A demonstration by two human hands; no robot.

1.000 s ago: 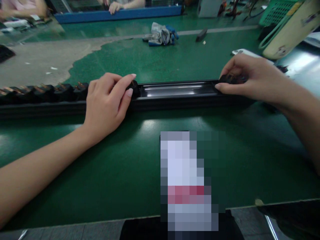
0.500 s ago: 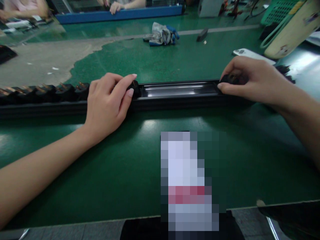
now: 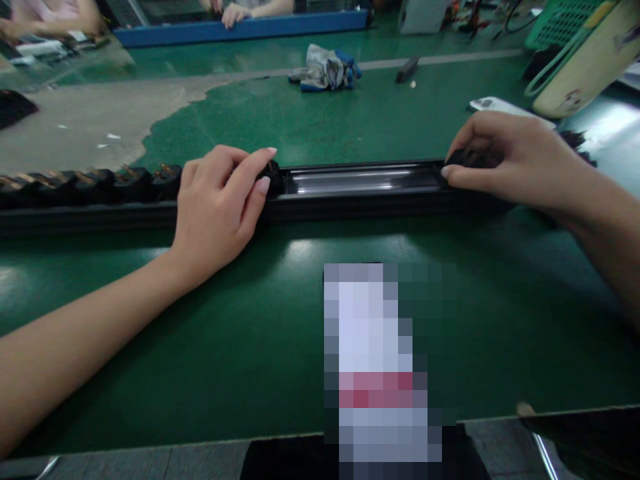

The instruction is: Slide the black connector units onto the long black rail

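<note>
A black channel (image 3: pixel 350 207) lies across the green worktop (image 3: pixel 240 347). The left hand (image 3: pixel 217 200) has its fingers closed on a black module (image 3: pixel 275 180) in it (mostly covered), while the right hand (image 3: pixel 515 150) pinches a black piece (image 3: pixel 470 159) near its right end.

A green worktable under bright, glossy light, with gray floor below its near edge.
The table (image 3: pixel 230 373) fills most of the view, its green surface giving way at left to a ragged grayish-tan patch (image 3: pixel 170 110); a pale gray strip (image 3: pixel 450 59) crosses its far part. Soft white reflections lie near the middle and at the left edge, and a stronger glare (image 3: pixel 613 123) at right. Along the far side runs a blue beam (image 3: pixel 300 29), with a gray box (image 3: pixel 423 17) to its right. The floor (image 3: pixel 150 463) shows seams, and shiny metal bars (image 3: pixel 544 455) stand at lower left and lower right.
</note>
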